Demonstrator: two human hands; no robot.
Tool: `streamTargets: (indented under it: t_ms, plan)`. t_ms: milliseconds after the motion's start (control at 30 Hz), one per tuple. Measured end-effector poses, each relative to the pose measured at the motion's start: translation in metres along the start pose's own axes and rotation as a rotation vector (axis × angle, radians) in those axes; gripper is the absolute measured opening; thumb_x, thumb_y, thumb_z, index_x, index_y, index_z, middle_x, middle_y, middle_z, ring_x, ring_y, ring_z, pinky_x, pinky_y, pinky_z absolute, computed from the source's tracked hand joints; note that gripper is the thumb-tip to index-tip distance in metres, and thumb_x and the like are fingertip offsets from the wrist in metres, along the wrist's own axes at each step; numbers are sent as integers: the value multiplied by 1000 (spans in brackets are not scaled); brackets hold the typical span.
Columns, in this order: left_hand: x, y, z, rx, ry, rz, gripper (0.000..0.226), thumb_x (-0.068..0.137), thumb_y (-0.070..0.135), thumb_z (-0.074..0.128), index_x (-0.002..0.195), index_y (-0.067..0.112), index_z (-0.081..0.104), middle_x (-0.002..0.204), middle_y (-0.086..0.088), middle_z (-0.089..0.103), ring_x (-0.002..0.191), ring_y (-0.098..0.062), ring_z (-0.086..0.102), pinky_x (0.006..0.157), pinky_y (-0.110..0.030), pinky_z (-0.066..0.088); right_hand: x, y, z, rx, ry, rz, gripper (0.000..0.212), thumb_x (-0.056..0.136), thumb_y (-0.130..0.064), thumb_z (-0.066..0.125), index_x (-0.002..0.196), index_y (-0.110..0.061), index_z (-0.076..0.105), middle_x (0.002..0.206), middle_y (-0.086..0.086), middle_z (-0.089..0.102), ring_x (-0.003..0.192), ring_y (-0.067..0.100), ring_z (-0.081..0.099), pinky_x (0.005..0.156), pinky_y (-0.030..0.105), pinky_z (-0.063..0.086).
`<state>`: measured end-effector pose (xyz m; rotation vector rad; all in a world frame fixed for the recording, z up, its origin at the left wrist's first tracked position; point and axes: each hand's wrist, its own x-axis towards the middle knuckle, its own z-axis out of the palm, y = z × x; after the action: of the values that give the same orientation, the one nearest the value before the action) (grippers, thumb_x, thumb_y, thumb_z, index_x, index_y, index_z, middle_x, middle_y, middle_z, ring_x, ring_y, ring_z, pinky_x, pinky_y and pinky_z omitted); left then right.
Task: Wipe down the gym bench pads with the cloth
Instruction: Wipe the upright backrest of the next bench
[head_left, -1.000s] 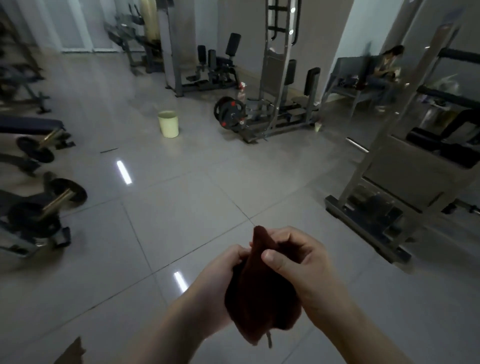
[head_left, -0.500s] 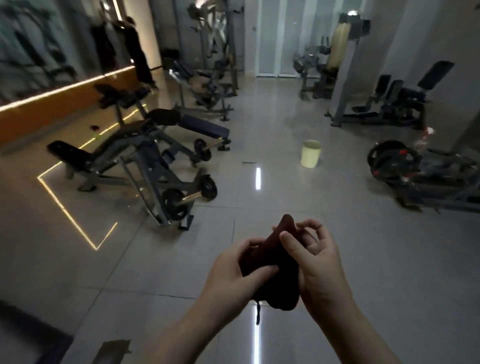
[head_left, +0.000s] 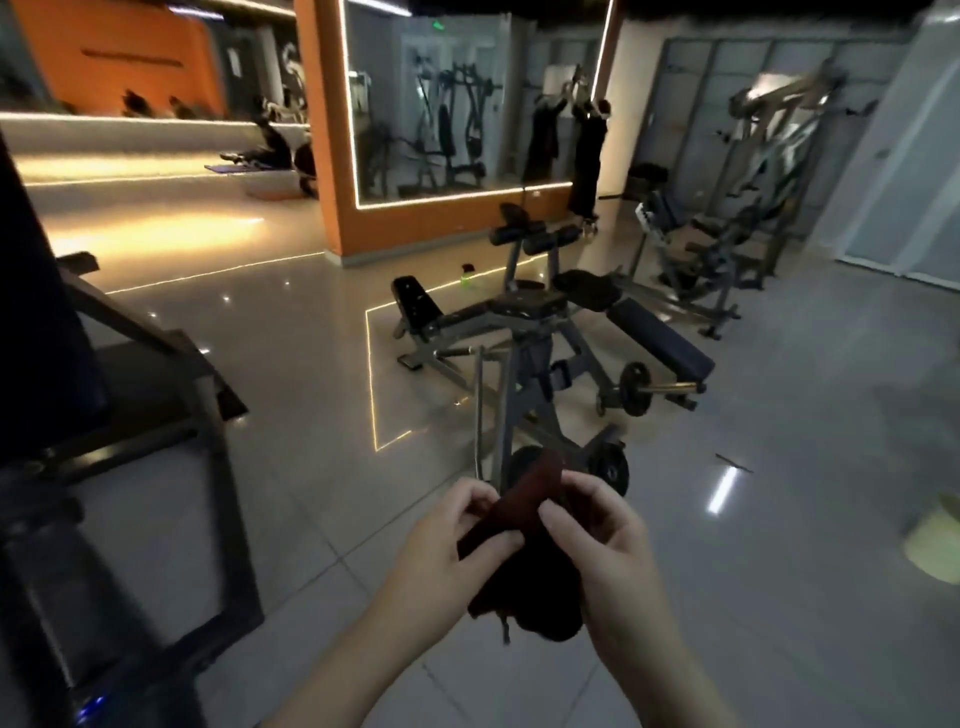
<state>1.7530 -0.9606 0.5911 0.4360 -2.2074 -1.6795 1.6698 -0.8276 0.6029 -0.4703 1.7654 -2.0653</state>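
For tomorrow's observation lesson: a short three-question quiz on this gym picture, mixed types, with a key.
1. True or false: the left hand and the right hand both hold the dark red cloth.
2. The cloth is: A) on a machine B) on the floor C) in the air, short of the long bench pad.
3. Fill in: the pale yellow bucket stands on the ___.
Key: 1 true; 2 C; 3 floor.

Both hands, left hand (head_left: 447, 540) and right hand (head_left: 608, 551), pinch a seemingly dark-red cloth (head_left: 524, 561).
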Motion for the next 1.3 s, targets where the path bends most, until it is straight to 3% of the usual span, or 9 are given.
streamTargets:
  t_ms: [100, 200, 300, 467, 567, 667, 767, 933, 1300]
  plan:
    - [66, -24, -42, -46, 73, -18, 13, 89, 13, 70, 92, 16, 58, 73, 10, 68, 70, 0, 63, 67, -17, 48, 88, 0, 36, -55, -69, 100, 22, 89, -2, 67, 108, -13, 69, 97, 5, 75, 92, 20, 72, 77, 31, 58]
    - [120, -36, -90, -51, 164, -62, 20, 82, 26, 74, 91, 16, 58, 70, -6, 65, 66, -4, 57, 68, -14, 43, 164, -9, 78, -108, -168, 151, 23, 90, -3, 66, 111, -11, 68, 97, 6, 76, 89, 19, 73, 70, 25, 56]
    - [160, -54, -142, 89, 308, -69, 19, 80, 38, 71, 92, 29, 58, 84, 4, 69, 75, 0, 61, 75, -23, 49, 225, -6, 119, -153, -205, 133, 19, 88, -12, 71, 100, -28, 71, 101, -1, 74, 94, 17, 71, 79, 32, 58]
    - [187, -87, -231, 339, 488, -148, 19, 90, 30, 68, 99, 39, 54, 99, 16, 61, 92, 3, 58, 76, -14, 46, 311, 6, 207, -192, -346, 81, 22, 88, -15, 71, 97, -35, 68, 110, -2, 68, 109, 23, 63, 102, 49, 49]
    - [205, -102, -282, 463, 631, -238, 18, 92, 31, 65, 104, 36, 52, 97, 18, 59, 90, 4, 58, 76, -8, 45, 363, 16, 266, -215, -500, 43, 22, 90, -21, 69, 102, -39, 65, 111, -6, 65, 110, 21, 61, 100, 49, 50]
    - [233, -103, -332, 517, 761, -231, 19, 92, 27, 66, 105, 33, 53, 98, 17, 58, 91, -1, 59, 79, -22, 52, 414, 26, 328, -238, -642, 14, 25, 91, -27, 69, 115, -34, 67, 112, -11, 67, 108, 12, 62, 100, 41, 50]
    - [273, -98, -385, 596, 878, -236, 20, 92, 25, 66, 108, 32, 56, 103, 18, 55, 93, 0, 57, 74, -16, 47, 463, 28, 391, -233, -769, -77, 20, 92, -26, 68, 106, -39, 64, 102, -19, 64, 98, 0, 60, 82, 20, 50]
    - [332, -83, -473, 760, 1009, -220, 24, 91, 23, 67, 113, 27, 59, 105, 15, 55, 95, 4, 54, 72, -7, 43, 542, 7, 493, -235, -863, -216, 20, 95, -20, 63, 114, -27, 61, 98, -20, 56, 84, -7, 50, 61, 5, 40]
    - [364, -80, -619, 957, 1024, -394, 32, 92, 26, 67, 121, 19, 57, 123, 3, 55, 107, -11, 54, 91, -30, 51, 611, 3, 672, -123, -1001, -187, 20, 90, -16, 69, 93, -35, 63, 98, -12, 65, 92, 4, 59, 66, 17, 43]
